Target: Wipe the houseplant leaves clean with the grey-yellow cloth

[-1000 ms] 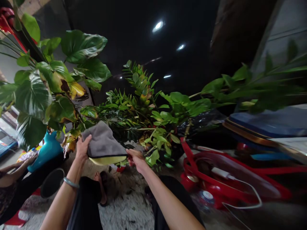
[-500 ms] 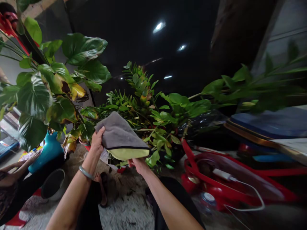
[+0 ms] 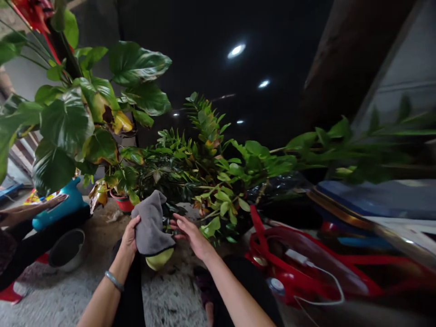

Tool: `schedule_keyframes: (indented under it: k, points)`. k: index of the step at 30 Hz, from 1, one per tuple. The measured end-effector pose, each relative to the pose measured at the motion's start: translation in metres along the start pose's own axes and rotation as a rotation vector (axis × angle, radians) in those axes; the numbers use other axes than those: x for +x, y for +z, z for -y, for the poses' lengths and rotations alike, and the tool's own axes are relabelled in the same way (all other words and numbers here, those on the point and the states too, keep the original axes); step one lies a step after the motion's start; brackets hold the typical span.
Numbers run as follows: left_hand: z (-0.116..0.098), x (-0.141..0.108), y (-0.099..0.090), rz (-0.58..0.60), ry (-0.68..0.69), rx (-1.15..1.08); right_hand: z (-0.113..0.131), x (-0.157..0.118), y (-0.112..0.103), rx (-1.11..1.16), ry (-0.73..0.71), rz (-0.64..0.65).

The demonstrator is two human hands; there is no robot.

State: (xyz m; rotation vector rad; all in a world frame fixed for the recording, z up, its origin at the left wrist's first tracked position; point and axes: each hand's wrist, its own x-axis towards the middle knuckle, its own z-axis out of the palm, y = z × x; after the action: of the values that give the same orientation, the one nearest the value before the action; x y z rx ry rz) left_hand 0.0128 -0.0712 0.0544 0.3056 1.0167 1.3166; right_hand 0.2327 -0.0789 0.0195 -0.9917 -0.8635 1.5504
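Note:
A grey cloth [image 3: 152, 227] with a yellow-green underside and dark edging hangs from my left hand [image 3: 131, 235], whose thumb and fingers grip its left side. A bracelet circles that wrist. Just right of the cloth is my right hand [image 3: 190, 234], fingers spread and apart, with nothing seen in it. Beyond both hands stand leafy green plants [image 3: 204, 145], some leaves yellowed. Low at the left of them shows a red pot [image 3: 123, 203].
To the right lies a red bag [image 3: 293, 277] with a white charger [image 3: 299, 257] and cable. A blue-topped stack [image 3: 374, 200] is behind it. At left, another person's arm [image 3: 30, 209] rests by a teal object [image 3: 57, 209], above a grey bucket [image 3: 68, 250].
My right hand has let go of the cloth and opened beside it. The cloth, spread between both hands before, now droops from my left hand, lower down. The view has shifted slightly.

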Motion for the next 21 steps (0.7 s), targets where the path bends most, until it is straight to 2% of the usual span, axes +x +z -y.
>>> schedule_keyframes:
  k: [4, 7, 11, 16, 18, 21]
  points:
    - [0.025, -0.008, -0.009, 0.013, -0.027, -0.079, -0.016, -0.025, 0.03, 0.049, -0.041, 0.012]
    - [0.038, -0.015, -0.009, 0.107, 0.065, -0.062, -0.028, -0.036, 0.056, -0.041, -0.105, 0.003]
    - [0.045, -0.021, -0.01, 0.171, 0.154, -0.077, -0.034, -0.041, 0.08, -0.227, -0.172, -0.179]
    - [0.036, -0.028, -0.014, 0.314, 0.155, -0.079, -0.021, -0.039, 0.073, -0.218, -0.144, -0.364]
    - [0.033, -0.03, -0.013, 0.352, 0.149, -0.081, -0.011, -0.037, 0.067, -0.167, -0.138, -0.344]
    - [0.036, -0.031, -0.009, 0.361, 0.14, -0.065, -0.003, -0.038, 0.066, -0.097, -0.083, -0.202]
